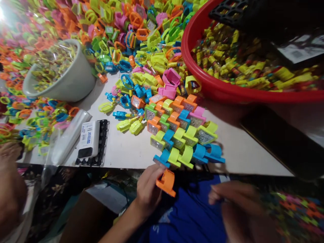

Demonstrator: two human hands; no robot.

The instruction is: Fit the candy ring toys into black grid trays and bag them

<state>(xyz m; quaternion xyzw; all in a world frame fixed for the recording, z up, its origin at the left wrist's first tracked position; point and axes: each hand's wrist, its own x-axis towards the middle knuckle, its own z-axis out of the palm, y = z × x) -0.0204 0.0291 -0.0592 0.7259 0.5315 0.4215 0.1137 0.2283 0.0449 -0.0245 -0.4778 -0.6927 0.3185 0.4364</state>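
In the head view my left hand (149, 189) pinches an orange plastic toy watch (166, 184) at the table's front edge. Just beyond it, several toy watches (179, 138) in blue, yellow-green, orange, pink and green stand packed in slanting rows. Black plastic (206, 167) shows under the front row. My right hand (235, 197) is to the right, over the blue cloth (187, 209) at my lap. It is smeared by motion, with its fingers partly curled, and I cannot make out anything in it.
A large red basin (187, 60) and a pale bowl (83, 76) contain small yellow wrapped pieces. Loose toy watches (136, 20) heap behind. A white labelled box (88, 138) sits on a black grid tray. A dark phone-like slab (278, 141) lies right; another person's hand (10, 189) is left.
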